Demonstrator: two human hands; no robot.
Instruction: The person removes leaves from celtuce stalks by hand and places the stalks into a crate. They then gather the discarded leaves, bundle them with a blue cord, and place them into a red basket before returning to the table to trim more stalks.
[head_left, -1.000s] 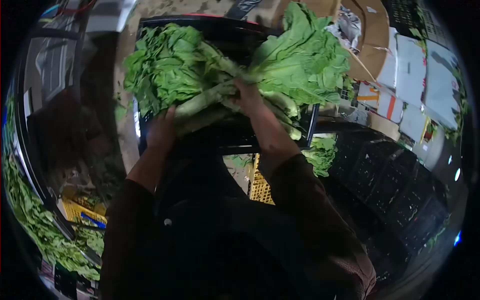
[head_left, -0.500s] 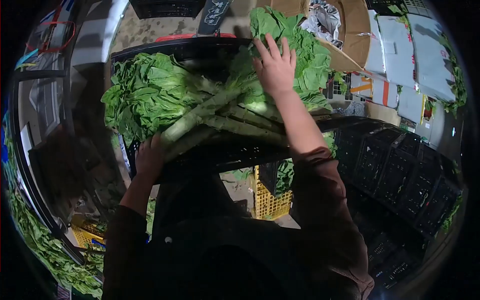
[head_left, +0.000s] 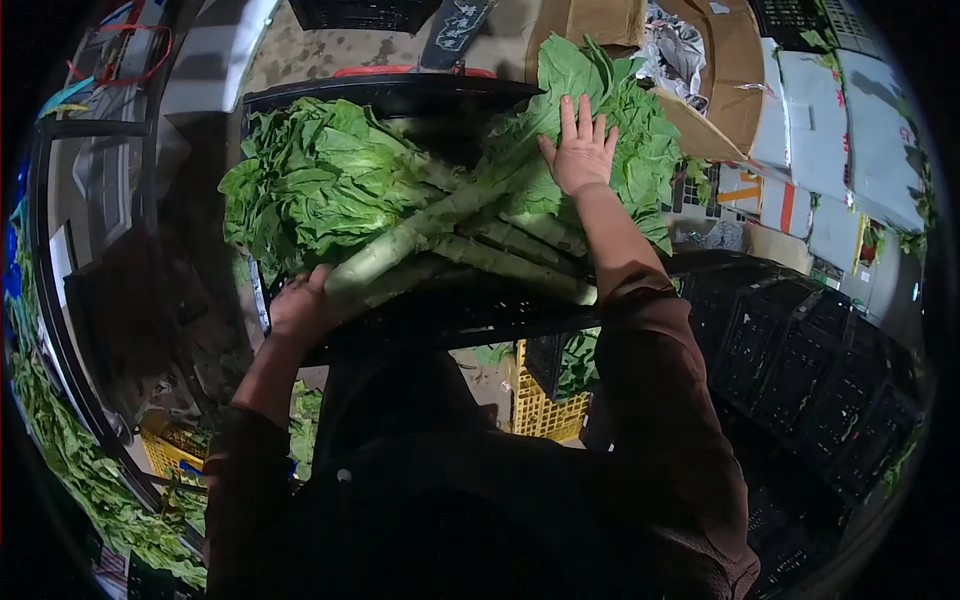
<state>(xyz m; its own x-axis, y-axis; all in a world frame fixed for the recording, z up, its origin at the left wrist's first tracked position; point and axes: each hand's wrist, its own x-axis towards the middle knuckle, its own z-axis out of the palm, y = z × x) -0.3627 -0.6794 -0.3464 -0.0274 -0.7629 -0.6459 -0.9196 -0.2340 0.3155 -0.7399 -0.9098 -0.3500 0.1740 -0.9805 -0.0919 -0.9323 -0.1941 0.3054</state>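
A black crate in front of me holds long, thick green stalks that cross one another. Leafy heads spread at both ends, one bunch on the left and another on the right. My left hand is at the crate's front left corner, against the butt end of a thick stalk; its fingers are curled together, and what they hold is hidden. With fingers spread, my right hand lies flat on the right-hand leaves.
Stacked black crates stand at the right. An open cardboard box with crumpled wrapping and white boxes are beyond. Below the crate is a yellow crate. More leaves lie at the lower left, near another yellow crate.
The view has shifted, so the crate and greens appear slightly farther right. My right hand has moved a little lower in view with its fingers still spread. My left hand stays by the stalk end.
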